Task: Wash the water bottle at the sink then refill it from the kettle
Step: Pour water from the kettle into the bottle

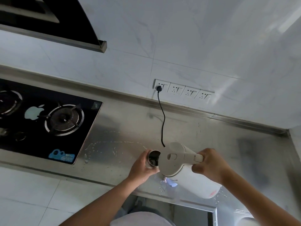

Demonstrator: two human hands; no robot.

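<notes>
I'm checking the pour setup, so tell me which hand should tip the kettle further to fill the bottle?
The right hand. It already grips the kettle by its handle, spout at the bottle mouth. The left hand is wrapped around the bottle, steadying it upright.

Both forearms bare, no sleeves showing; a pale grey garment (141, 219) covers the torso.

kettle (175, 159) tilted over bottle (153, 159), steel counter (123, 128)
</notes>
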